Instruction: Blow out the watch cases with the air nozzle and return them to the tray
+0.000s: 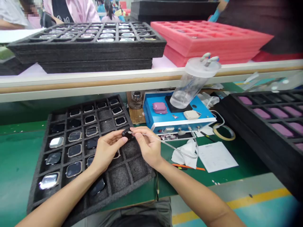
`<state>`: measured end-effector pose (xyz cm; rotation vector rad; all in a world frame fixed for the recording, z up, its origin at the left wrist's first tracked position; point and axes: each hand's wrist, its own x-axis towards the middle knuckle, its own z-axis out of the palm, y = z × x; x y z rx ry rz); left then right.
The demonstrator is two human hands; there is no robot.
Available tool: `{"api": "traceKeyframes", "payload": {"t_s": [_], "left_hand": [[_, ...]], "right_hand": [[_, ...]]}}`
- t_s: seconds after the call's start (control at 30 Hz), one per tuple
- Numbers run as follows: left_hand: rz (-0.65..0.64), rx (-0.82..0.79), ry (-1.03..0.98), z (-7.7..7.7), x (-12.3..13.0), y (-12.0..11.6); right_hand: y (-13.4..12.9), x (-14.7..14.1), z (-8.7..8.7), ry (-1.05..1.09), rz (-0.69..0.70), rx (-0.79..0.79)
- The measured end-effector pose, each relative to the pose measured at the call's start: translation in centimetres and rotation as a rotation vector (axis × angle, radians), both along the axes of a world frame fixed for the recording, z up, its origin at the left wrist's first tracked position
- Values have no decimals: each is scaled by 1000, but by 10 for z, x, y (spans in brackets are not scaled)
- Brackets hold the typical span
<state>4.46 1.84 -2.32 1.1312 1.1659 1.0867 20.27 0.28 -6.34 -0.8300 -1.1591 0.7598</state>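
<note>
Between the fingertips of my left hand [109,148] is a small black smartwatch case [127,134], held above the black foam tray [142,168]. My right hand [148,145] pinches the end of a thin clear tube [174,147] and brings its tip against the case. The exact contact point is partly covered by my fingers. Below both hands, the tray's square cells hold several smartwatches, among them one with a silver frame [74,169] and a white one [56,142]. My left hand and forearm hide some cells.
Behind my hands stands a blue-topped box [151,121] carrying a clear cylinder [187,88] and a pink case [159,107]. White tissue [186,153], paper [217,156] and a tape roll [224,131] lie right. A white shelf [94,82] with foam trays crosses above; another tray [251,126] stands far right.
</note>
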Motion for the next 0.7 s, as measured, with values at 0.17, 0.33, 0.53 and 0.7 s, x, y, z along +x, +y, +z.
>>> {"api": "traceKeyframes", "payload": {"t_s": [0.17,0.33,0.53,0.7], "left_hand": [[32,-6,27,2,1,2],[47,5,64,4,2,3],[38,19,63,3,1,3],[37,18,58,3,1,3]], "right_hand": [[3,-1,2,19,-11,13],[5,-2,4,31,1,19],[6,-1,6,33,3,29],[6,-2,6,34,4,25]]}}
